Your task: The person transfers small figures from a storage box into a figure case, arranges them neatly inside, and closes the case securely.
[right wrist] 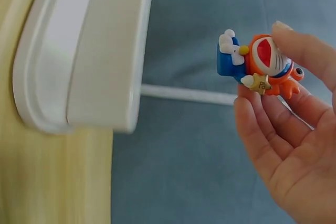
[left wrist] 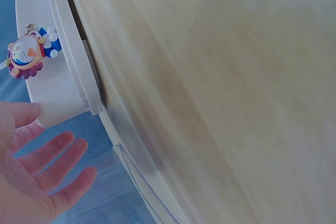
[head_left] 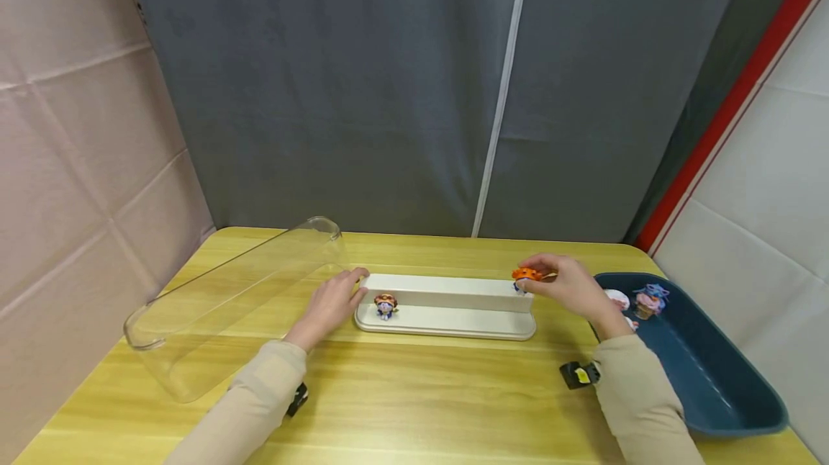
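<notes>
Beige sleeves (head_left: 239, 407) reach across a yellowish wood-grain table (head_left: 414, 393) with rounded far corners. On it sits a white stand (head_left: 447, 319), low in front and stepped up behind. One small toy (head_left: 386, 307) rests on the lower level, near the left end, where the left hand (head_left: 330, 307) touches the edge, fingers loosely spread. Pinched in the right hand (head_left: 573, 285), an orange toy (right wrist: 270, 59) is near the stand's right end. Left, a clear cover (head_left: 239, 299) lies slantwise; right, a dark blue tub (head_left: 699, 371) holds more toys (head_left: 650, 299). Grey cloth (head_left: 324, 91) with a pale strip (head_left: 505, 91) hangs behind; pinkish cloth (head_left: 65, 127) covers the left side, and a red band (head_left: 732, 105) edges the white right side (head_left: 771, 170).
</notes>
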`<state>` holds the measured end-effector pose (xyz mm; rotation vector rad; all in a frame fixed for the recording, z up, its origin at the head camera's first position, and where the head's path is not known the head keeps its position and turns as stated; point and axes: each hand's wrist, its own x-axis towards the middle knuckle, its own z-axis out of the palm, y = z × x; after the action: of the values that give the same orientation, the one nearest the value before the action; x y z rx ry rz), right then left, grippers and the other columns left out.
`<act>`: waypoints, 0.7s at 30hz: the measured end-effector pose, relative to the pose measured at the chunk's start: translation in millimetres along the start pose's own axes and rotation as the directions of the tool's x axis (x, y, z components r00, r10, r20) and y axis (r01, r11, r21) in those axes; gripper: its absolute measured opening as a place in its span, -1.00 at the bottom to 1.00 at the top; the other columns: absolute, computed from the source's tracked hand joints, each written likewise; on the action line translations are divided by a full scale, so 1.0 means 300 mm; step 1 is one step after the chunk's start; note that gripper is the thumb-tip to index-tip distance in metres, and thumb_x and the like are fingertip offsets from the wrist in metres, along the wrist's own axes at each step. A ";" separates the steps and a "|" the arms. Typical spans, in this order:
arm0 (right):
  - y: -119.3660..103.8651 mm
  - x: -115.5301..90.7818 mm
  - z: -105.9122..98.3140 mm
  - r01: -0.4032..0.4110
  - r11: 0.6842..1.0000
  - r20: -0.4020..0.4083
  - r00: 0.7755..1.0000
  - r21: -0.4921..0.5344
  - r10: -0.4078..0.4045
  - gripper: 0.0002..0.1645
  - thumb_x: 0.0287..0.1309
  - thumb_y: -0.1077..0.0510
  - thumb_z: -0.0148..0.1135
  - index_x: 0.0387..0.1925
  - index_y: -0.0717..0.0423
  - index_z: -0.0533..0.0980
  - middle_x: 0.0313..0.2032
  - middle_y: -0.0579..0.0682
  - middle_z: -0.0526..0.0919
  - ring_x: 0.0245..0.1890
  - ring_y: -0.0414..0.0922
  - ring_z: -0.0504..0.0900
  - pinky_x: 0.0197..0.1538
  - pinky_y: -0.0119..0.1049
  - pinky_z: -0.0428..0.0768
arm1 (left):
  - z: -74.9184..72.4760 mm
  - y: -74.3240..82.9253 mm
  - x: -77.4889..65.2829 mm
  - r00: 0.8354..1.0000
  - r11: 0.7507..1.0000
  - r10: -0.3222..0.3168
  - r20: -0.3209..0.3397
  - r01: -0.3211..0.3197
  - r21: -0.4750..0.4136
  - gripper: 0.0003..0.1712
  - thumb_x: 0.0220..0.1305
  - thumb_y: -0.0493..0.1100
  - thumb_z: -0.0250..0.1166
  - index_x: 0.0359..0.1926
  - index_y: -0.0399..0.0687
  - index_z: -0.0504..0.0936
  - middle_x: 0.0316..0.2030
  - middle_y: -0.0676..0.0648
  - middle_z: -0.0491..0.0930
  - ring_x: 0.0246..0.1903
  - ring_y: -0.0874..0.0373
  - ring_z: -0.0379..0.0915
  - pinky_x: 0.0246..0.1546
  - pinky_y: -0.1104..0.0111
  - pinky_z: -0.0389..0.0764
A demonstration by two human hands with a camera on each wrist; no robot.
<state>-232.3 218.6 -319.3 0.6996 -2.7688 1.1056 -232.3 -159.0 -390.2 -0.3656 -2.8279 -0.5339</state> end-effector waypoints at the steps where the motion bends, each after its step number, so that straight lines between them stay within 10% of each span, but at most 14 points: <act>1: -0.004 0.006 0.012 0.008 1.000 0.004 1.000 0.014 -0.008 -0.59 -0.01 0.06 0.27 -0.14 0.24 0.50 -0.28 0.02 0.57 -0.30 -0.08 0.51 -0.25 -0.24 0.49 | 0.000 0.000 0.000 1.000 1.000 0.001 0.000 -0.001 0.000 -0.68 0.20 -0.11 0.16 -0.01 -0.02 0.45 -0.19 -0.13 0.52 -0.34 -0.04 0.47 -0.42 0.15 0.47; 21: -0.070 0.097 0.241 0.088 0.982 0.021 0.995 0.169 -0.093 -0.65 -0.08 0.17 0.33 -0.20 0.25 0.53 -0.35 -0.02 0.58 -0.33 -0.13 0.53 -0.27 -0.32 0.50 | -0.001 -0.001 0.002 1.000 1.000 0.003 0.002 -0.003 0.013 -0.68 0.20 -0.11 0.15 -0.01 -0.02 0.44 -0.20 -0.13 0.53 -0.33 -0.04 0.47 -0.41 0.14 0.46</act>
<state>-242.3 145.4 -352.4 0.8570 -2.6592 1.3317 -233.0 -159.3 -390.0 -0.3683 -2.8307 -0.5151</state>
